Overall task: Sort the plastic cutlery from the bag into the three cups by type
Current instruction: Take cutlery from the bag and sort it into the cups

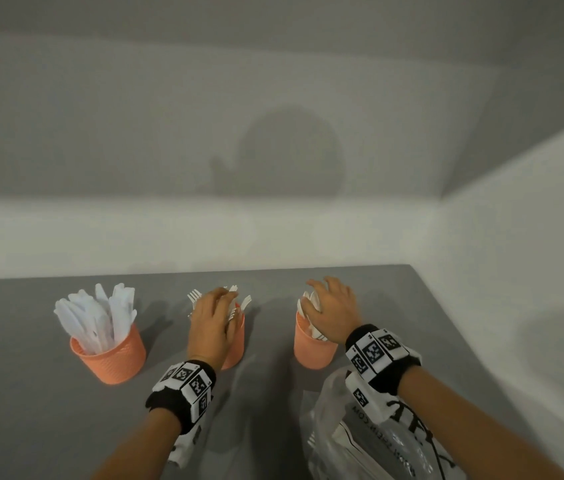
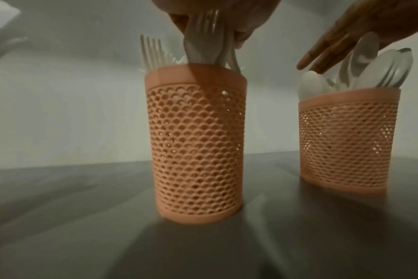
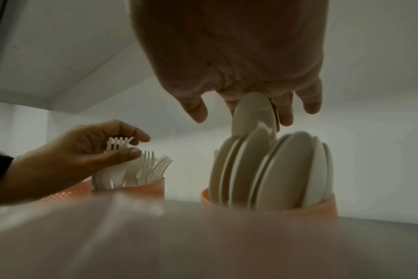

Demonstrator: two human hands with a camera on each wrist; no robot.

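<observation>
Left hand (image 2: pixel 217 17) pinches forks (image 2: pixel 203 39) above middle cup (image 2: pixel 196 143) (spoon cup (image 2: pixel 349 139) beside).

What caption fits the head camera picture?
Left hand drops forks in the middle cup; right hand adds spoons.

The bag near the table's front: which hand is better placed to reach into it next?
Right. The right hand is over the spoon cup, directly beyond the bag; the left hand pinches forks at the middle cup.
</observation>
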